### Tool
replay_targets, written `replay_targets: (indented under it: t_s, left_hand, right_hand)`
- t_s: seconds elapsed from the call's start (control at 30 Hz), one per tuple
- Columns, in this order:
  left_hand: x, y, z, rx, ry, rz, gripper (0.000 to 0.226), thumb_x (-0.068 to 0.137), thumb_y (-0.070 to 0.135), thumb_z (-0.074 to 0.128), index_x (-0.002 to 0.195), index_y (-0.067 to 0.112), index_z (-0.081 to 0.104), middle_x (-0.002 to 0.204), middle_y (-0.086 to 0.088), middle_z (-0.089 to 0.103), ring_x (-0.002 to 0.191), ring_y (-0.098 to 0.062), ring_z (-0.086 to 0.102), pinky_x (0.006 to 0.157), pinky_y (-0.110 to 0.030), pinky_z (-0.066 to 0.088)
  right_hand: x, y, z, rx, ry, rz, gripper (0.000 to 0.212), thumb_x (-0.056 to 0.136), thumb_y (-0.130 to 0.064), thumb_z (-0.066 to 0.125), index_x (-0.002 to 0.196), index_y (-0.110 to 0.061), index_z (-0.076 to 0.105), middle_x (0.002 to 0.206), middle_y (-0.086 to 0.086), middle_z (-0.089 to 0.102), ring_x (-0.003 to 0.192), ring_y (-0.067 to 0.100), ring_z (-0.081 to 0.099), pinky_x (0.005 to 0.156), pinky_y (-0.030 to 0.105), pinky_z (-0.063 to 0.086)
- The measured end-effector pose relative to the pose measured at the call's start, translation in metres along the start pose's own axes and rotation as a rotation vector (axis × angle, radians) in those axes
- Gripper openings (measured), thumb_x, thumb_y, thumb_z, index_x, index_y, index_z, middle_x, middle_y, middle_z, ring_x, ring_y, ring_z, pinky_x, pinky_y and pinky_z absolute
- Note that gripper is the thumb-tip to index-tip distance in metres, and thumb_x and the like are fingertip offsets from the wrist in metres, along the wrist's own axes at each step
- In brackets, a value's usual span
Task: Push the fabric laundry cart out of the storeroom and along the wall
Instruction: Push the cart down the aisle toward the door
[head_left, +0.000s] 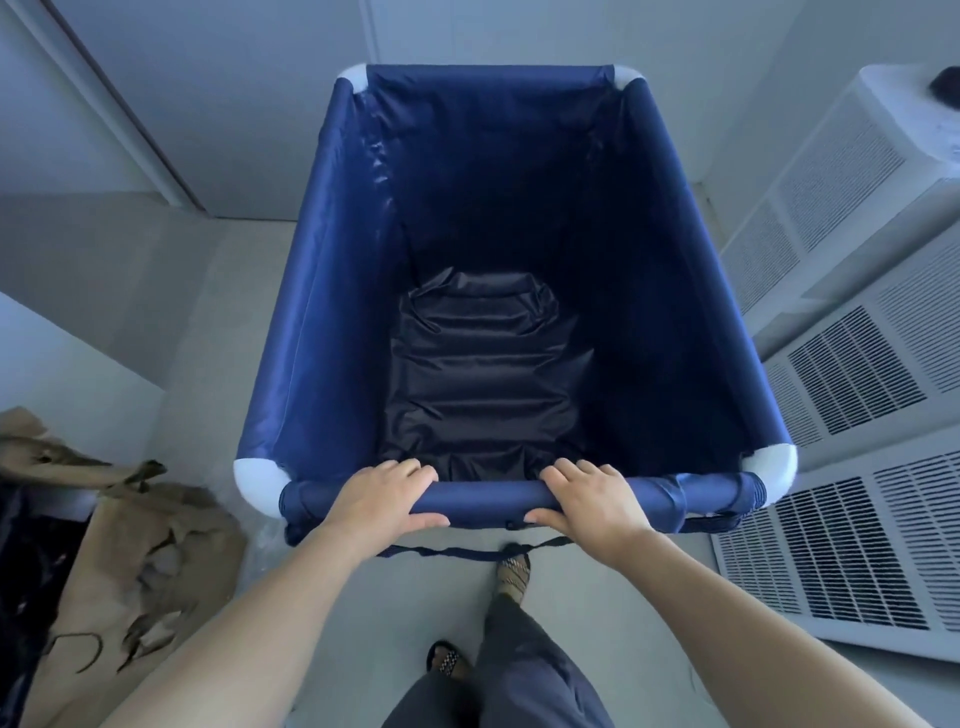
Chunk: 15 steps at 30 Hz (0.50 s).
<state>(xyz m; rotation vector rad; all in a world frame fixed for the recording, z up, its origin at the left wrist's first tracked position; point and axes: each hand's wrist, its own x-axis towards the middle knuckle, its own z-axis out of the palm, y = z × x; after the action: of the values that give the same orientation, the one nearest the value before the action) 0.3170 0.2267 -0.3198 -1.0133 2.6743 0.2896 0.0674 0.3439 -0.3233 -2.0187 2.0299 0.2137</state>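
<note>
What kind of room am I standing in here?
Probably a storeroom or utility space: white louvred units stacked along the right wall, crumpled brown paper bags on the floor, and the blue laundry cart you're holding.

Grey floor (244, 312) under cart (322, 322), paper bags (156, 525).

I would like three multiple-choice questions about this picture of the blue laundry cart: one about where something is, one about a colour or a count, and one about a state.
1. Where are the louvred white units?
A. On the cart's right
B. On the cart's left
C. Inside the cart

2. How many white corner pieces show on the cart's top frame?
A. Two
B. Three
C. Four

3. What are the hands doing?
A. Both hang free
B. Both grip the near rail
C. One lifts the brown paper bags

Answers:
1 A: the vents run along the right edge.
2 C: one sits at each corner.
3 B: the left hand and right hand wrap the near rail; the brown paper bags lie untouched on the floor.
</note>
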Motion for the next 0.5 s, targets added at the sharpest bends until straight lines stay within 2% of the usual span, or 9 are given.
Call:
replay_targets:
  t_s: [0.27,0.5]
  left_hand:
    - [0.063,-0.036,-0.029,-0.038,0.024,-0.021,0.048,0.084,0.066,0.043,0.108,0.025,0.05,0.1,0.008,0.057,0.092,-0.017,0.054,0.075,-0.031,0.042]
    - [0.119,-0.065,-0.052,-0.051,0.031,-0.029,0.047,0.085,0.065,0.044,0.11,0.027,0.05,0.102,0.009,0.056,0.093,-0.017,0.054,0.078,-0.032,0.041]
  right_hand:
    - [0.07,0.021,-0.021,0.075,0.06,0.037,0.058,0.083,-0.068,0.039,0.108,-0.019,0.055,0.102,-0.001,0.061,0.094,0.023,0.058,0.076,0.033,0.039]
    - [0.129,0.044,-0.041,0.105,0.068,0.052,0.056,0.084,-0.069,0.037,0.109,-0.022,0.053,0.104,-0.004,0.061,0.095,0.021,0.057,0.078,0.032,0.039]
